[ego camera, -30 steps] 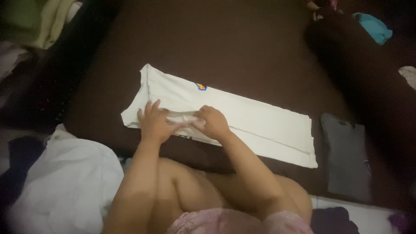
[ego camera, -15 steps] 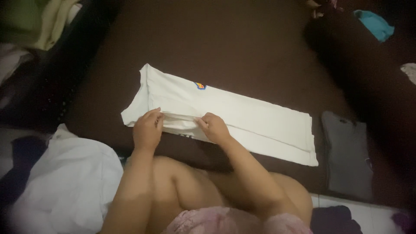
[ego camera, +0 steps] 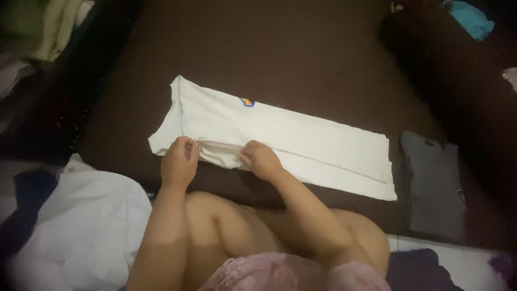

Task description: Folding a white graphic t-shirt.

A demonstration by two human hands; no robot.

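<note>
A: Two hands are seen, but biggest first: a dark brown bed surface [ego camera: 301, 59] fills most of the view.

B: Noted. Next largest?

A: A white crumpled cloth [ego camera: 81, 226] is piled at lower left, beside the person's bare knee. Then the white shirt [ego camera: 301, 137], folded lengthwise into a long strip, is laid flat on the brown surface, running from upper left to lower right. A small coloured patch [ego camera: 247, 102] is seen on its upper layer.

B: Other items?

A: A grey folded garment [ego camera: 433, 186] is laid just beside the strip's right end, not touching as far as can be told. A teal cloth [ego camera: 471, 19] is seen at top right, well apart. Pale yellowish fabric [ego camera: 51, 27] is heaped at top left.

B: Hands?

A: The left hand [ego camera: 177, 161] is placed at the near edge of the shirt by its left end; its fingers are curled together and pinched on a fold of the fabric. The right hand [ego camera: 260, 160] is set near it on the same edge, fingers closed on that fold too. The fold between them is bunched and slightly raised.
</note>
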